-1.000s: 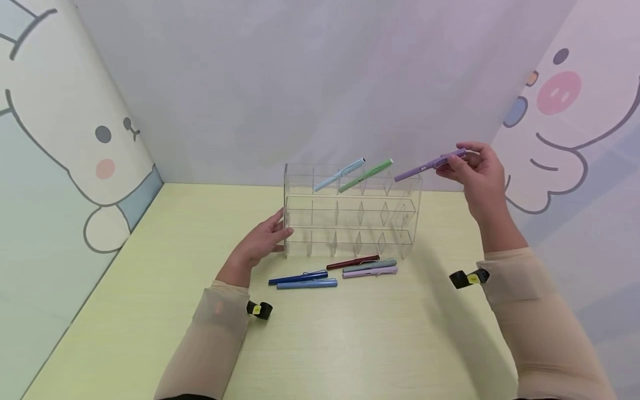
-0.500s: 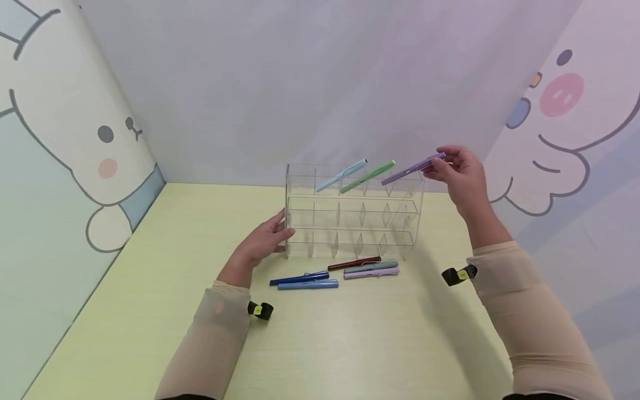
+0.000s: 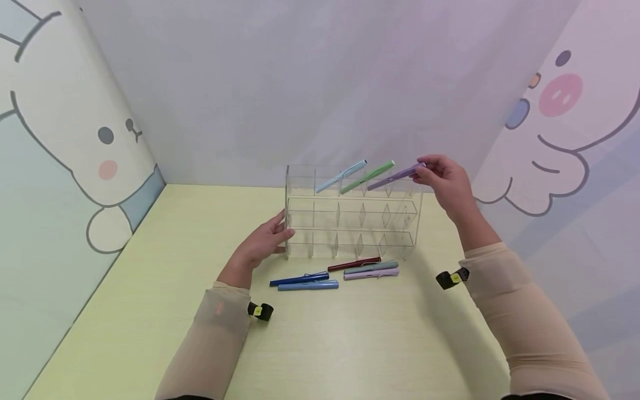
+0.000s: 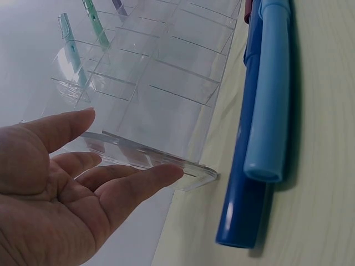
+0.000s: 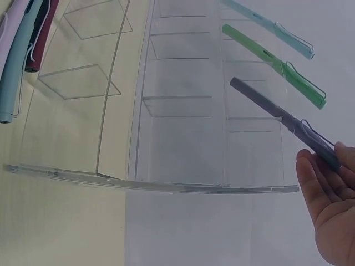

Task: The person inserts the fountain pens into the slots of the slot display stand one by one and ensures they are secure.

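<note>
Rack of clear plastic (image 3: pixel 350 228), three-tiered and divided, stands on the pale yellow-green table (image 3: pixel 380 333) in the head view. The right hand (image 3: pixel 446 180) pinches one end of the slim purple pen (image 3: pixel 392 179); the pen slants across the top tier, right of the slim bright-green pen (image 3: pixel 367 177) and slim pale-blue pen (image 3: pixel 341 176), both leaning there.

Left wrist view: the left hand (image 4: pixel 72 194) is spread, thumb and fingers at the rack's end panel. The glossy dark-blue pen (image 4: pixel 244 194) and lighter blue pen (image 4: pixel 269 94) lie side by side near it.

Right wrist view: thumb and fingers grip the purple pen at its clip end. Contact between this pen and the rack cannot be determined.
</note>
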A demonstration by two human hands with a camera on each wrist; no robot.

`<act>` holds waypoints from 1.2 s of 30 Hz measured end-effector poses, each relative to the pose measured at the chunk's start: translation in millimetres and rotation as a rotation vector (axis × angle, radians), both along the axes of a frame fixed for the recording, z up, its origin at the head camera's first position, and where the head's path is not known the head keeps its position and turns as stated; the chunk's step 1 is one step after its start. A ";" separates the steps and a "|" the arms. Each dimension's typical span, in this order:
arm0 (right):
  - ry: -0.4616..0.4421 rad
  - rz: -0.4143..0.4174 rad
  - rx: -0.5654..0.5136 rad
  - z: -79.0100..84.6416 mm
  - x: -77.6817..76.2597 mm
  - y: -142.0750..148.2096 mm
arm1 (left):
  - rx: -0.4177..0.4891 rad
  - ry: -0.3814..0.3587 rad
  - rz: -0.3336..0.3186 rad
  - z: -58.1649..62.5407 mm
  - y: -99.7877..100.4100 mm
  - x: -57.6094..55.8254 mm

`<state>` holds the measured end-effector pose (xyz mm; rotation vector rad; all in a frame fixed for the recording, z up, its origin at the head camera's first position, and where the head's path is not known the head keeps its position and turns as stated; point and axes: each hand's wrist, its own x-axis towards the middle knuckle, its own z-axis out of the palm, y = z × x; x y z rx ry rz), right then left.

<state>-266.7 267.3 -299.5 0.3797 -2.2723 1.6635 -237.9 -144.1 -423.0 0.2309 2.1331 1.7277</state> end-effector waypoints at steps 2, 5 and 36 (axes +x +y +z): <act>-0.005 -0.008 0.031 0.1 -0.5 -0.2 | 0.003 -0.002 0.001 0.4 0.1 0.4; -0.019 -0.023 0.079 0.6 -0.4 -1.1 | 0.004 -0.005 0.003 0.7 0.2 0.7; 0.004 -0.146 0.310 15.4 16.6 14.0 | 0.002 0.000 -0.007 1.2 0.0 0.4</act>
